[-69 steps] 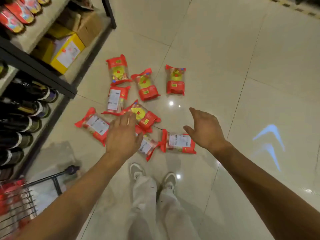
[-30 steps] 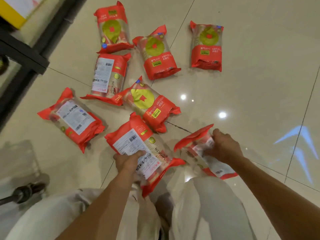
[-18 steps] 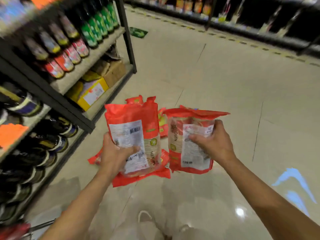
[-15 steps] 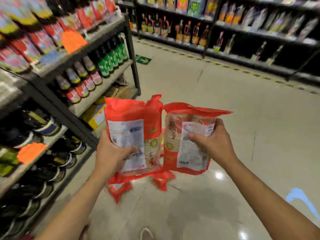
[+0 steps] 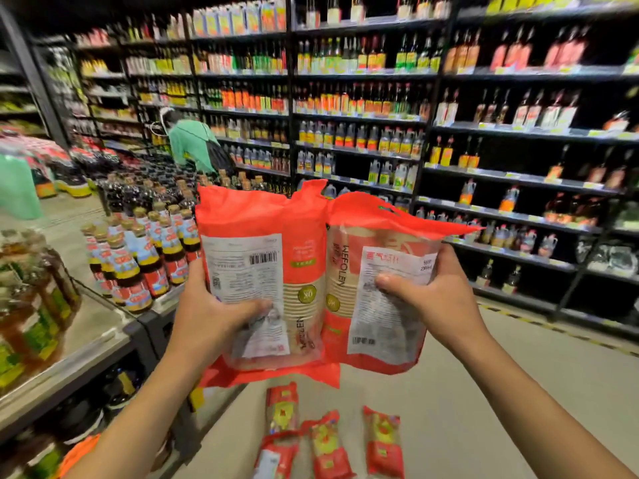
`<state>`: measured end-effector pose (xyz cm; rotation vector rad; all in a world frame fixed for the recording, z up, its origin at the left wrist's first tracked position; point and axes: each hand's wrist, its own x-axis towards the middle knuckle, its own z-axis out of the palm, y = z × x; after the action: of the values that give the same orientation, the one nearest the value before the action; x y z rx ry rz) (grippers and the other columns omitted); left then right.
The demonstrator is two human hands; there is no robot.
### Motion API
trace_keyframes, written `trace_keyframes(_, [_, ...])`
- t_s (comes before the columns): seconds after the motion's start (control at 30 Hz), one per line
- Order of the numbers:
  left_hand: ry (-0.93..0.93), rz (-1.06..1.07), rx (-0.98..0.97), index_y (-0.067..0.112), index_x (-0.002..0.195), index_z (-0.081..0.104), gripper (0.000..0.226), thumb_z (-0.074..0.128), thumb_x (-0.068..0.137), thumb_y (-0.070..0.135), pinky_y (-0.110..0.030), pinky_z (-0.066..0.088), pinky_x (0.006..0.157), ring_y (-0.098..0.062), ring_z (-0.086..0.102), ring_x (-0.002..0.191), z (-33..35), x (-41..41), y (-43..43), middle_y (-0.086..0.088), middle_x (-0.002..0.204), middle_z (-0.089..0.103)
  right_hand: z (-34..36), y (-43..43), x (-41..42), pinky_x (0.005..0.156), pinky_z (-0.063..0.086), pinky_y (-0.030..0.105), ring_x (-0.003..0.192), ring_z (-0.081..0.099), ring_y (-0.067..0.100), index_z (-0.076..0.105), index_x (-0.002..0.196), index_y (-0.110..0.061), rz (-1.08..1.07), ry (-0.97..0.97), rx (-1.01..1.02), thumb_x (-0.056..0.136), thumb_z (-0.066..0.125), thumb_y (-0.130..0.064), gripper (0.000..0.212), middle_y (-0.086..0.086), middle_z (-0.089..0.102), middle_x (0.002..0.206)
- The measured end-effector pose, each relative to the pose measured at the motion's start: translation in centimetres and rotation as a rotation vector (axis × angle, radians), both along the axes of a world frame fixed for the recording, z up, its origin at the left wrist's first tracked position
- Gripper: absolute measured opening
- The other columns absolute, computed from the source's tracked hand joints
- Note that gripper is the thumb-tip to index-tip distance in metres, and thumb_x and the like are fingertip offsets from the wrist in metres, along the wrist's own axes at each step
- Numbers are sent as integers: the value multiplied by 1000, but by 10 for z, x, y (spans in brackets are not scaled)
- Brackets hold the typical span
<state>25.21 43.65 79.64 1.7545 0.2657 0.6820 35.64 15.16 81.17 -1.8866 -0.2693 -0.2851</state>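
Above the floor [image 5: 432,409], the left pack [image 5: 256,257] and the right pack [image 5: 380,326] stand up side by side, touching. The left hand [image 5: 207,316] wraps its fingers [image 5: 249,307] round the left pack, the right hand [image 5: 435,295] round the right pack. Other packs [image 5: 325,444] lie on the floor.

Glossy plastic packs [image 5: 262,281], paper labels [image 5: 387,305]; polished floor [image 5: 466,409].

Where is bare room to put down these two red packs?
The grey shelf is bare between the red-label bottles and the big bottles at its left. The floor right of the lying packs is free too. Further back, dark bottles crowd the shelf.
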Motion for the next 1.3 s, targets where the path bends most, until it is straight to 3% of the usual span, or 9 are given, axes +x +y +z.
trace_keyframes(0.2, [-24, 31, 46, 28, 122, 55, 91, 97, 42, 34, -51, 58, 90, -10, 73, 101, 11, -22, 19, 8, 112, 74, 7, 17, -16, 88, 58, 51, 98, 72, 11, 52, 109, -49, 52, -31, 9, 50, 87, -61, 70, -19, 74, 104])
trace_keyframes(0.3, [-30, 89, 40, 30, 121, 55, 87, 100, 47, 25, -46, 59, 87, -10, 72, 101, 9, -46, 32, 9, 112, 74, 5, 38, -19, 89, 57, 51, 97, 73, 12, 54, 112, -45, 129, -29, 7, 51, 88, -60, 71, -19, 75, 104])
trace_keyframes(0.47, [-43, 285, 59, 34, 112, 53, 76, 96, 58, 3, -20, 56, 73, 6, 69, 92, 12, -111, 45, 21, 101, 74, 5, 89, -36, 90, 57, 51, 95, 74, 11, 58, 112, -39, 346, -17, 36, 51, 89, -55, 70, -15, 77, 103])
trace_keyframes(0.7, [6, 676, 42, 34, 111, 54, 82, 101, 48, 15, -35, 57, 84, 1, 71, 95, 12, -244, 36, 11, 108, 73, -1, 161, -87, 88, 58, 51, 91, 75, 15, 62, 114, -26, 721, 20, 11, 50, 88, -60, 77, -8, 78, 99])
trace_keyframes(0.8, [35, 856, 57, 39, 113, 55, 84, 99, 41, 32, -34, 56, 83, -3, 72, 97, 7, -306, 5, 13, 107, 75, -9, 176, -126, 86, 58, 52, 89, 75, 16, 60, 110, -29, 878, 69, 8, 43, 87, -62, 79, -7, 78, 96])
trace_keyframes(0.9, [74, 1014, 47, 37, 112, 55, 83, 101, 46, 19, -26, 55, 76, 0, 72, 91, 1, -362, -40, 22, 103, 74, -27, 180, -168, 86, 58, 52, 90, 74, 17, 59, 109, -34, 1023, 117, -13, 37, 88, -71, 85, -10, 77, 96])
trace_keyframes(0.97, [103, 1122, 39, 35, 111, 55, 82, 102, 48, 10, -26, 55, 74, 2, 72, 88, -4, -397, -72, 25, 100, 74, -37, 178, -200, 86, 58, 51, 91, 74, 16, 57, 108, -38, 1118, 149, -29, 41, 87, -69, 80, -11, 77, 97])
trace_keyframes(1.2, [169, 1460, 31, 39, 107, 58, 86, 93, 29, 44, -36, 58, 77, -6, 74, 87, -4, -508, -165, 19, 100, 75, -39, 158, -317, 84, 58, 43, 89, 70, 9, 56, 100, -39, 1366, 198, -77, 52, 90, -55, 62, -14, 73, 93])
trace_keyframes(1.3, [156, 1559, 17, 36, 111, 59, 91, 93, 27, 43, -39, 59, 79, -8, 74, 88, 0, -545, -195, 14, 102, 76, -26, 149, -358, 84, 55, 39, 90, 67, 6, 55, 103, -37, 1445, 170, -88, 59, 91, -48, 58, -16, 72, 94])
